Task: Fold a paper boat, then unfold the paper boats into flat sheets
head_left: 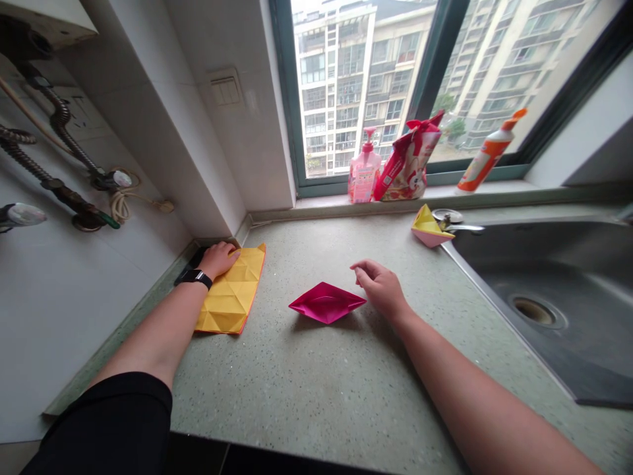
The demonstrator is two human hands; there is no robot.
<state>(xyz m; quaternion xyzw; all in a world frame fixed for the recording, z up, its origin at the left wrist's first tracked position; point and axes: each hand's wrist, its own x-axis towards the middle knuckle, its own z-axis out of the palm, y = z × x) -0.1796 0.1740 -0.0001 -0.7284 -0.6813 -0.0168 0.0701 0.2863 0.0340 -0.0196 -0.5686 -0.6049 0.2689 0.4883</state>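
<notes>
A magenta folded paper boat (327, 305) rests on the counter between my hands. My right hand (380, 284) is just right of its tip, apart from it, with the fingers curled in and nothing visible in them. At the left, my left hand (220, 259), with a black band on the wrist, has its bent fingers on the far left corner of a yellow creased origami paper (235, 290). That paper lies flat and shows an orange edge beneath. A dark object (196, 257) is partly hidden behind my left hand.
A yellow and pink paper boat (432, 229) stands by the steel sink (583, 356). On the windowsill are a pink pump bottle (364, 175), a red bag (408, 165) and an orange-white bottle (487, 161). Pipes (59, 125) run along the left wall.
</notes>
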